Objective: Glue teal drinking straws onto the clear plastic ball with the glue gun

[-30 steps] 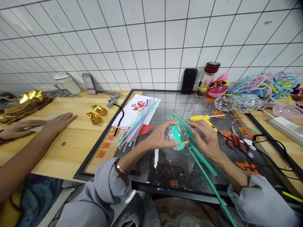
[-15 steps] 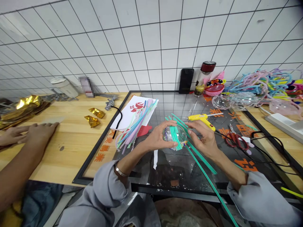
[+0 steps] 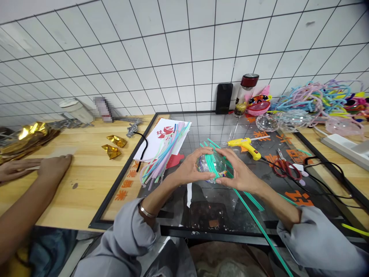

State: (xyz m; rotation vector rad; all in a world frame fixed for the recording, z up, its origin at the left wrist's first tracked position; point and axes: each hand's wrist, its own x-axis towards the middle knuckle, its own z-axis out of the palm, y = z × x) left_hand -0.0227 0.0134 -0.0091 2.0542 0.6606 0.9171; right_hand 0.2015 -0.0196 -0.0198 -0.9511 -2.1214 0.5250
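Note:
Between my two hands is a clear plastic ball point(image 3: 220, 163) with green strips running across its left part. My left hand point(image 3: 192, 167) grips it from the left, thumb low and fingers on top. My right hand point(image 3: 241, 171) curves round its right side, thumb near the bottom, fingertips at the upper edge. Beneath and behind the ball lie long green strips point(image 3: 254, 211), reaching past the table's front edge. A yellow glue gun point(image 3: 245, 146) rests just beyond my right hand. Multicoloured strips point(image 3: 166, 152) lie on white paper point(image 3: 152, 139) to the left.
Red-handled scissors point(image 3: 287, 169) and black cable lie at right, near a white power strip point(image 3: 346, 148). A phone point(image 3: 224, 98) and a bottle point(image 3: 245, 95) stand by the wall. Gold paper pieces point(image 3: 112, 151) and a co-worker's hands point(image 3: 54, 168) are at left.
My right hand has moved left and closed round the right side of the ball; before, it was beside it near the green strips. My left hand keeps its hold.

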